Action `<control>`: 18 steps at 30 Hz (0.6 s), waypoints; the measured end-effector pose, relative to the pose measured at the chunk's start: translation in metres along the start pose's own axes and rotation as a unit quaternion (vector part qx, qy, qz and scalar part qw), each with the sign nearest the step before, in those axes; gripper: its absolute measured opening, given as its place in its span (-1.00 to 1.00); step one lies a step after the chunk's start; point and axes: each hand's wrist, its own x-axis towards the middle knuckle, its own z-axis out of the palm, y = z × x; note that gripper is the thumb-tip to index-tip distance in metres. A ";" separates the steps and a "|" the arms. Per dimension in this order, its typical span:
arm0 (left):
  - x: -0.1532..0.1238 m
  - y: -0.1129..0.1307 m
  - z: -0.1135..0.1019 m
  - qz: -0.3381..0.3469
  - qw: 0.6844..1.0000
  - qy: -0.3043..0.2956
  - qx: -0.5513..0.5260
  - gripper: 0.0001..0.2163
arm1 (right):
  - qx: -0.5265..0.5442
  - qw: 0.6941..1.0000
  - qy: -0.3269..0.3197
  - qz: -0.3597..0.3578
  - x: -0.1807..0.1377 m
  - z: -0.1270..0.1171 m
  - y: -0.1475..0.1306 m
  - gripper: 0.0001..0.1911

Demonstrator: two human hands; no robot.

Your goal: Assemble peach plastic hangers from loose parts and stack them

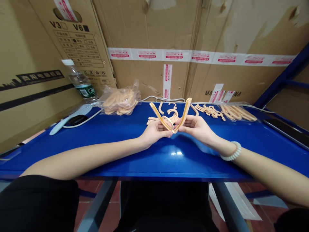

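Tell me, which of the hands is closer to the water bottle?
Left. The left hand is nearer the water bottle, which stands far off to its left by the cardboard. The right hand is farther away, on the other side of the left hand.

"v3" and "v6" printed on the left cardboard box (72, 42)

A glossy blue counter (120, 141) is backed by large brown cardboard boxes (169, 38) sealed with white and red printed tape (200, 57). A clear plastic water bottle with a green label (79, 80) is stood at the far left, near a pale blue handled brush (72, 116). A crinkled clear plastic bag of beige parts (120, 100) is laid beside them. A white cable (164, 99) is run along the boxes.
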 end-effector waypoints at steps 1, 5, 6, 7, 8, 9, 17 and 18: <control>0.000 0.000 0.000 -0.002 1.000 0.003 -0.002 -0.66 | -0.002 1.000 0.005 0.000 -0.001 0.001 0.000 -0.68; -0.001 0.002 0.001 -0.018 1.000 0.012 -0.015 -0.67 | -0.010 1.000 0.019 -0.004 -0.003 0.005 -0.001 -0.70; -0.001 0.002 0.001 -0.023 0.999 0.014 -0.018 -0.67 | -0.012 1.000 0.023 -0.005 -0.003 0.005 -0.001 -0.70; -0.001 0.002 0.002 -0.027 0.999 0.016 -0.021 -0.66 | -0.016 1.000 0.026 -0.007 -0.003 0.006 0.000 -0.70; -0.001 0.002 0.002 -0.030 0.999 0.019 -0.023 -0.65 | -0.019 0.999 0.030 -0.008 -0.004 0.006 0.000 -0.70; -0.001 0.002 0.002 -0.032 0.999 0.021 -0.026 -0.65 | -0.021 0.999 0.033 -0.009 -0.004 0.006 0.001 -0.70; -0.001 0.003 0.002 -0.045 0.998 0.030 -0.030 -0.63 | -0.012 0.999 0.039 -0.017 -0.006 0.008 0.002 -0.70; -0.002 0.003 0.002 -0.048 0.998 0.031 -0.032 -0.63 | -0.010 0.999 0.039 -0.020 -0.006 0.009 0.002 -0.71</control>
